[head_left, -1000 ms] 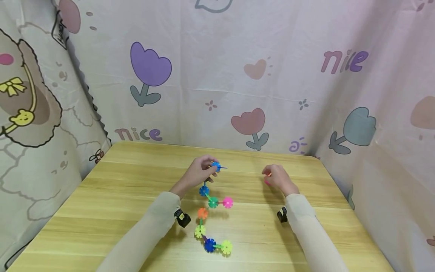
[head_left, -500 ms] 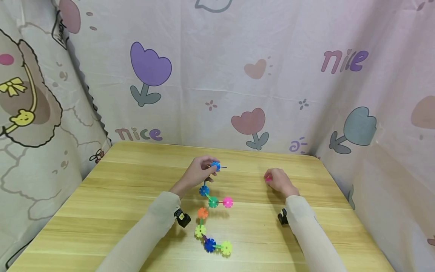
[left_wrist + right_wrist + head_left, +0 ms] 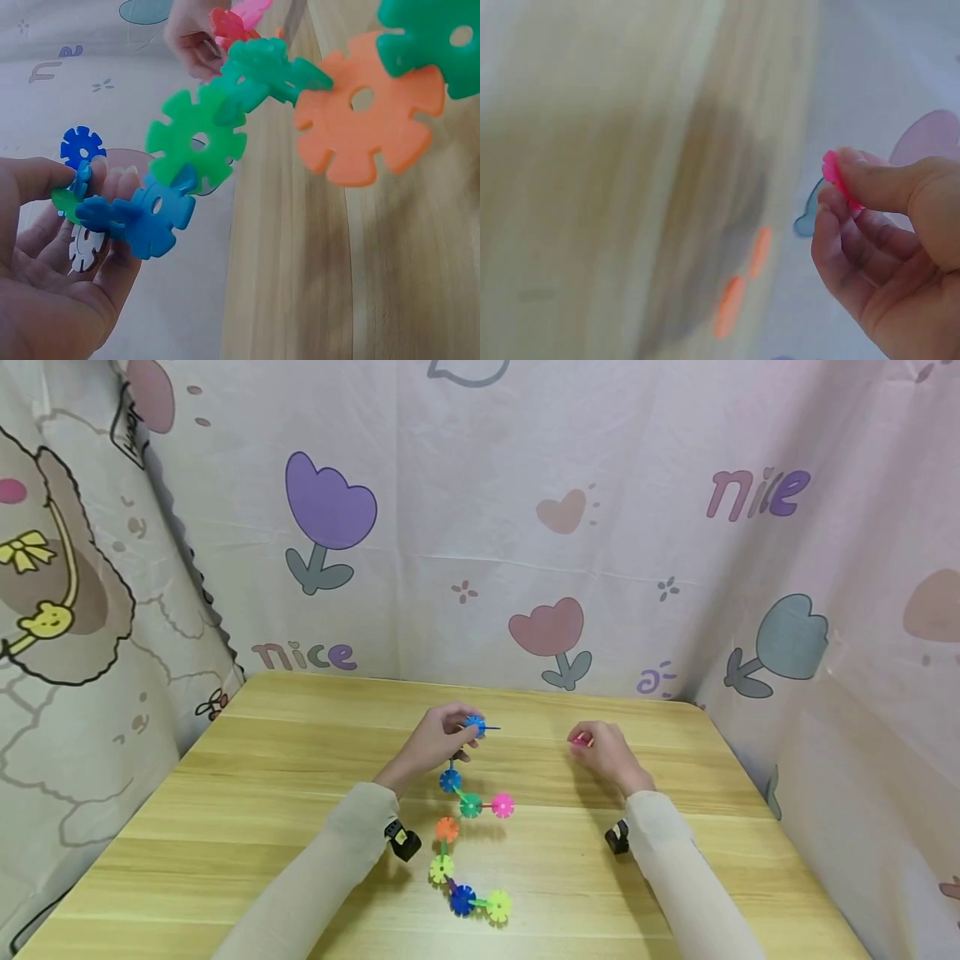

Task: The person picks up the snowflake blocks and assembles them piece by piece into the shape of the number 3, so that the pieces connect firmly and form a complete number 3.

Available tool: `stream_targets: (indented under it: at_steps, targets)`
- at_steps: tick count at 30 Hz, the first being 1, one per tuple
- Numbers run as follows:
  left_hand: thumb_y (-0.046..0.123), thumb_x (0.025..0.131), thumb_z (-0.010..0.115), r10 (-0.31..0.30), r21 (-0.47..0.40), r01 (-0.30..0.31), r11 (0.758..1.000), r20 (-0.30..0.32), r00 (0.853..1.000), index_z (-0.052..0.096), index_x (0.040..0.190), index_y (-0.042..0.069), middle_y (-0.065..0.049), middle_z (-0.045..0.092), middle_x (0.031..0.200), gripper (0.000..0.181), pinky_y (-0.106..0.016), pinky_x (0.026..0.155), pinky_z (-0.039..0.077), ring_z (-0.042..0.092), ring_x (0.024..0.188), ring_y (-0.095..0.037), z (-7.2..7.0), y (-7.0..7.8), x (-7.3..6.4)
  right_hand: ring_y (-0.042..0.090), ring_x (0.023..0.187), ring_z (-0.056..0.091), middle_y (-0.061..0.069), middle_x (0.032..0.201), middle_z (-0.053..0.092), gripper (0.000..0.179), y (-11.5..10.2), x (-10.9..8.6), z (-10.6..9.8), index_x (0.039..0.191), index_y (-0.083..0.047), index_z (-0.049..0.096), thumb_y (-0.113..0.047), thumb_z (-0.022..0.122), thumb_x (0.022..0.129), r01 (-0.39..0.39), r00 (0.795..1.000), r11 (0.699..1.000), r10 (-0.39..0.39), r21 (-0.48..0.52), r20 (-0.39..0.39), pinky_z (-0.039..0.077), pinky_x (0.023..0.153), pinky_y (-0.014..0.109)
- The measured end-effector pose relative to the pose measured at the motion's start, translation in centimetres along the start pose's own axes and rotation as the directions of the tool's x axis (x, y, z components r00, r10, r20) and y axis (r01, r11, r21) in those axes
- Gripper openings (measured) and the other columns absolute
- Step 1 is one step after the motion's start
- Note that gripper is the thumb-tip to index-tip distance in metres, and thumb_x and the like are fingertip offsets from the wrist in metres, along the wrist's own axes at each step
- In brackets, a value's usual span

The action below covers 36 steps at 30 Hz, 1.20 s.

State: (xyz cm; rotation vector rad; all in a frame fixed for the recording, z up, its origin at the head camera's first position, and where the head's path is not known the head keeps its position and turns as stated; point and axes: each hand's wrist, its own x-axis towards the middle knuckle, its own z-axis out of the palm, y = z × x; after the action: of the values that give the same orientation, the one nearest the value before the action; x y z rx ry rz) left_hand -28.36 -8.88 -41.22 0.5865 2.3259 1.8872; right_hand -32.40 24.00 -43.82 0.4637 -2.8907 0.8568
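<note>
My left hand pinches one end of a chain of notched plastic snowflake discs, around its blue disc. In the left wrist view, a white disc shows by the fingers. From there the chain runs through a light green disc to an orange disc. The head view shows it trailing toward the person through green, pink, orange and yellow discs, ending at a yellow-green disc. To the right, my right hand pinches a pink snowflake disc between thumb and fingers, apart from the chain.
Two small orange pieces lie near the table edge beyond the right hand. The wooden table meets a printed cloth backdrop at the back and sides.
My right hand first drew slightly toward the person, then shifted left and away, with the pink snowflake disc at its fingers. The left hand and chain have barely moved.
</note>
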Motion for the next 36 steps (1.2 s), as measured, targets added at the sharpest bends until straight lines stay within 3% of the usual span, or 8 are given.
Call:
stream_targets:
  at_steps: [5, 9, 15, 25, 36]
  targets:
    - [0.012, 0.104, 0.062, 0.007, -0.001, -0.007, 1.0, 0.005, 1.0, 0.065, 0.126, 0.004, -0.017, 0.072, 0.103, 0.024, -0.038, 0.071, 0.065, 0.069, 0.084, -0.015, -0.1, -0.2, 0.0, 0.018, 0.073, 0.068, 0.017, 0.09, 0.076, 0.013, -1.9, 0.2, -0.1, 0.106, 0.005, 0.075, 0.002, 0.07, 0.094, 0.051, 0.998, 0.997, -0.05, 0.054, -0.026, 0.056, 0.062, 0.023]
    - [0.012, 0.104, 0.062, 0.006, -0.005, -0.006, 1.0, 0.004, 1.0, 0.065, 0.126, 0.004, -0.016, 0.071, 0.103, 0.024, -0.039, 0.071, 0.065, 0.068, 0.083, -0.015, -0.1, -0.2, 0.0, 0.017, 0.073, 0.068, 0.018, 0.092, 0.076, 0.017, -3.2, 0.3, -0.1, 0.109, 0.005, 0.075, 0.004, 0.065, 0.095, 0.048, 0.999, 0.994, -0.045, 0.096, -0.029, 0.056, 0.06, 0.021]
    - [0.012, 0.103, 0.062, 0.004, -0.008, -0.004, 1.0, 0.007, 1.0, 0.065, 0.125, 0.004, -0.015, 0.071, 0.103, 0.023, -0.046, 0.073, 0.065, 0.068, 0.084, -0.015, -0.1, -0.2, -0.1, 0.013, 0.067, 0.066, 0.017, 0.088, 0.075, 0.018, -5.1, 0.3, -0.1, 0.113, 0.004, 0.073, 0.003, 0.063, 0.098, 0.03, 0.999, 0.98, -0.027, 0.194, -0.02, 0.056, 0.058, 0.021]
    - [0.011, 0.103, 0.062, -0.004, -0.007, 0.004, 1.0, 0.006, 1.0, 0.066, 0.123, 0.007, -0.014, 0.071, 0.102, 0.021, -0.037, 0.068, 0.064, 0.068, 0.084, -0.017, 0.0, -0.3, 0.1, 0.014, 0.069, 0.066, 0.019, 0.088, 0.073, 0.018, -8.6, 0.2, -0.4, 0.115, 0.002, 0.073, 0.0, 0.063, 0.099, 0.061, 0.998, 0.962, -0.063, 0.266, -0.001, 0.061, 0.065, 0.029]
    - [0.012, 0.104, 0.062, 0.002, 0.005, -0.002, 1.0, 0.011, 1.0, 0.066, 0.124, 0.007, -0.014, 0.072, 0.103, 0.022, -0.032, 0.065, 0.062, 0.068, 0.083, -0.016, 0.1, -0.2, 0.2, 0.013, 0.067, 0.066, 0.012, 0.082, 0.074, 0.017, -11.2, 0.1, -0.1, 0.114, -0.001, 0.074, -0.001, 0.064, 0.099, 0.101, 0.994, 0.947, -0.111, 0.305, 0.015, 0.059, 0.062, 0.028]
